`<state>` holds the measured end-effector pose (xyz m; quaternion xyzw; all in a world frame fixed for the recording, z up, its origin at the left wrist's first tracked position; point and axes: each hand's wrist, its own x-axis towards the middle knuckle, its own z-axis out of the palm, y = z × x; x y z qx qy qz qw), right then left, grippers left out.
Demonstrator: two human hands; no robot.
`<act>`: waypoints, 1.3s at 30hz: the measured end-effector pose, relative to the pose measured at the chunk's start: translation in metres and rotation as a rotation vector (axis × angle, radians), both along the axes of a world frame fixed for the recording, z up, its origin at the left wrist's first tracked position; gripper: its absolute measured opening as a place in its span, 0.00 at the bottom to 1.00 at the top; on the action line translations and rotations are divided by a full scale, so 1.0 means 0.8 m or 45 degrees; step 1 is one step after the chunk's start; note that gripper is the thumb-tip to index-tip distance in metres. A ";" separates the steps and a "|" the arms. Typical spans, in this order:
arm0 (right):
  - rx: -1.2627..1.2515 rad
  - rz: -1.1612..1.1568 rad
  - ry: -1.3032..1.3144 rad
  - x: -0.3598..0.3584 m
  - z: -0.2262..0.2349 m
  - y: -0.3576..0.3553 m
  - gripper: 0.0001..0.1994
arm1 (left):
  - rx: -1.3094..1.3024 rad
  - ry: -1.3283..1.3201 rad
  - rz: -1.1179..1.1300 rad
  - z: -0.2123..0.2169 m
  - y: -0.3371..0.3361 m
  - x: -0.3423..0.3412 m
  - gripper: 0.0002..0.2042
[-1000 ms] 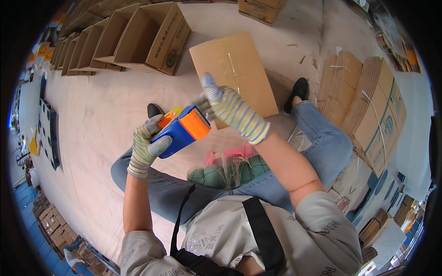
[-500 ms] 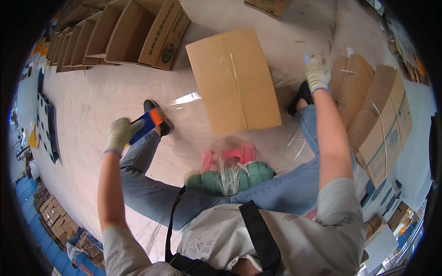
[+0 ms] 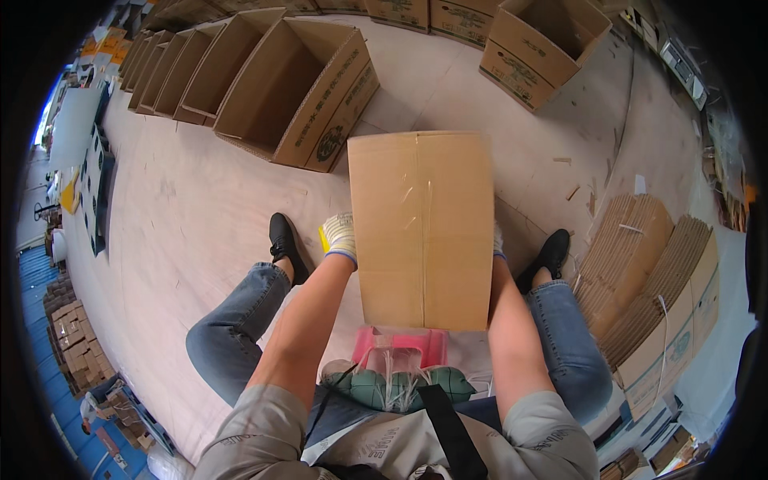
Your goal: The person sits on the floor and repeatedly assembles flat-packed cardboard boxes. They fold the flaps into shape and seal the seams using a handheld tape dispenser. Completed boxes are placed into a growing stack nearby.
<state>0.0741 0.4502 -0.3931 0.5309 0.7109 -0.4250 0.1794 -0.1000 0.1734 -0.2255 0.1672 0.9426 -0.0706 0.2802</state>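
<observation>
A closed brown cardboard box (image 3: pixel 392 232), with clear tape along its middle seam, is between my two arms and above the floor. My left hand (image 3: pixel 339 234), in a pale striped glove, presses against its left side, with the fingertips hidden by the box. A bit of something yellow (image 3: pixel 324 239) shows at the outer edge of that hand; the rest of it is hidden. On the opposite side, only a sliver of my gloved right hand (image 3: pixel 498 238) shows past the box edge. Below the box stands a pink plastic stool (image 3: pixel 436 346) with a green tied cushion (image 3: pixel 364 386).
A row of open cartons (image 3: pixel 320 104) stands at the far left, and another open carton (image 3: pixel 520 64) at the far right. Flattened cardboard bundles (image 3: pixel 628 256) lie beside my right foot. My shoes (image 3: pixel 286 246) flank the box. A dark pallet (image 3: pixel 98 192) is at the left.
My left hand, which held a blue and orange tape dispenser out to the side, is now at the box. My right hand has come in too. The box is straighter, and the view has shifted.
</observation>
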 end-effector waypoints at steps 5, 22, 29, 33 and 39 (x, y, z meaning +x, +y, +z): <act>0.360 -0.180 0.922 -0.047 0.193 0.006 0.27 | 0.493 0.300 0.169 0.090 0.014 -0.040 0.20; 0.149 0.291 0.379 0.017 0.344 -0.142 0.24 | 0.884 0.121 0.512 0.268 -0.138 0.053 0.27; 0.653 1.194 0.717 -0.223 0.336 -0.158 0.08 | 1.626 0.047 1.060 0.273 -0.130 0.052 0.17; -0.266 0.541 0.457 -0.233 0.375 -0.144 0.38 | 1.667 0.038 0.923 0.279 -0.092 0.062 0.16; 0.367 0.782 0.401 0.024 0.427 0.072 0.27 | 1.673 -0.182 0.764 0.281 -0.044 0.098 0.16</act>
